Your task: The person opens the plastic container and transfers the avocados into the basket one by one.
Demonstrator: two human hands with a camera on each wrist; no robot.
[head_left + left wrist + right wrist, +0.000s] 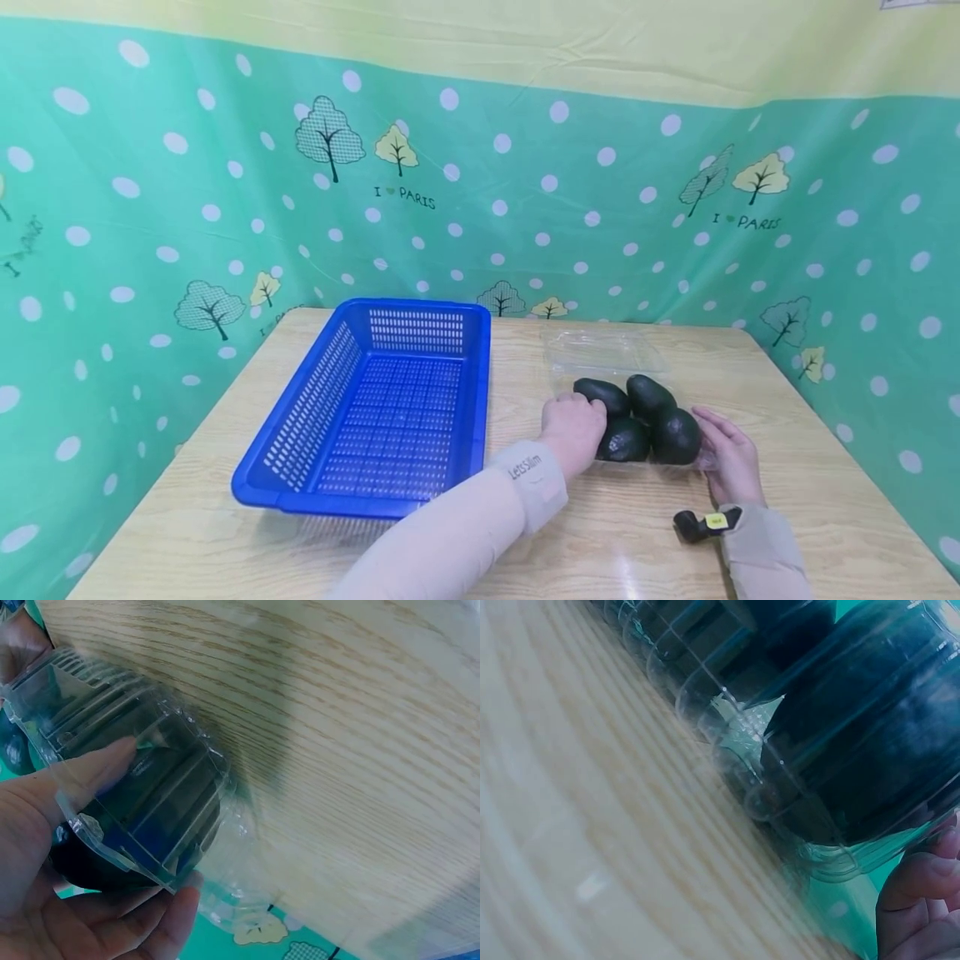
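Note:
Several dark avocados (677,436) sit close together in a clear plastic clamshell box (645,467), its lid (603,350) folded back behind them. From the left, my left hand (573,429) reaches over the box's side and holds an avocado (97,862). In the left wrist view its thumb (97,769) shows through the ribbed plastic wall, with the fingers curled round the other side. My right hand (731,458) grips the box's right end. The right wrist view catches its bent fingers (922,892) at the rim, beside an avocado (862,735) behind the plastic.
On the left of the wooden table (600,533) stands a blue plastic basket (483,375) with slotted walls. A black device (701,525) with a yellow label is at my right wrist. Behind the table hangs a green dotted curtain (525,208).

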